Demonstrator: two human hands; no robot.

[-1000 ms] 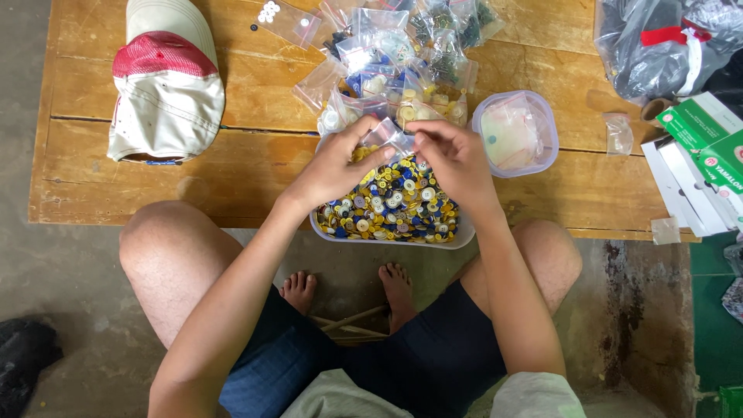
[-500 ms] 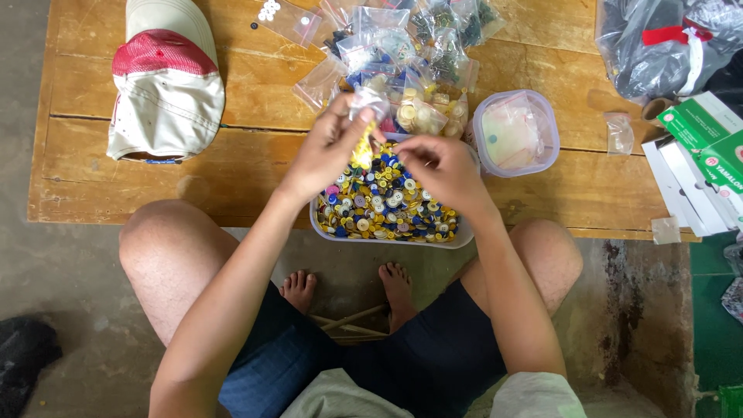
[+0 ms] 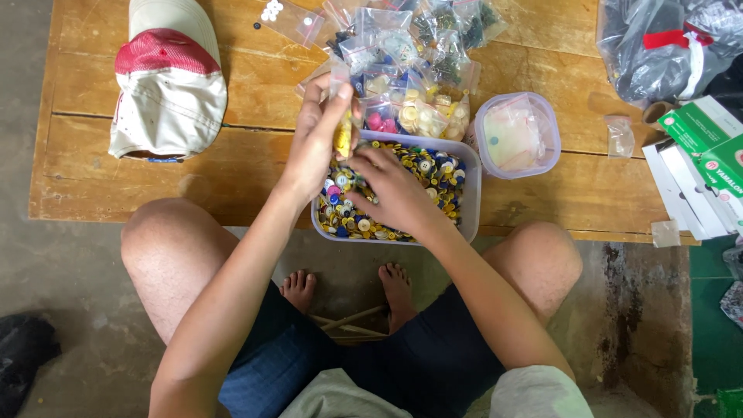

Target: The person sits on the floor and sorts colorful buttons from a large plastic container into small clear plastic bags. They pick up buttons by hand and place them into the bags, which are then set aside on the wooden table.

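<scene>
A clear plastic tub [image 3: 472,203] full of mixed coloured buttons [image 3: 439,179] sits at the near edge of the wooden table [image 3: 255,155]. My left hand [image 3: 316,139] holds a small clear bag with yellow buttons [image 3: 341,136] upright over the tub's left end. My right hand [image 3: 388,190] lies palm down on the buttons, fingertips at the bag's bottom; whether it pinches a button is hidden.
A pile of small bags of sorted buttons [image 3: 410,70] lies behind the tub. A round clear container [image 3: 517,135] stands to its right. A red and cream cap [image 3: 170,81] lies at left, dark plastic bags [image 3: 665,46] and green boxes [image 3: 708,147] at right.
My left hand has lifted the small bag up and back from over the tub. My right hand has dropped from the bag down onto the buttons.
</scene>
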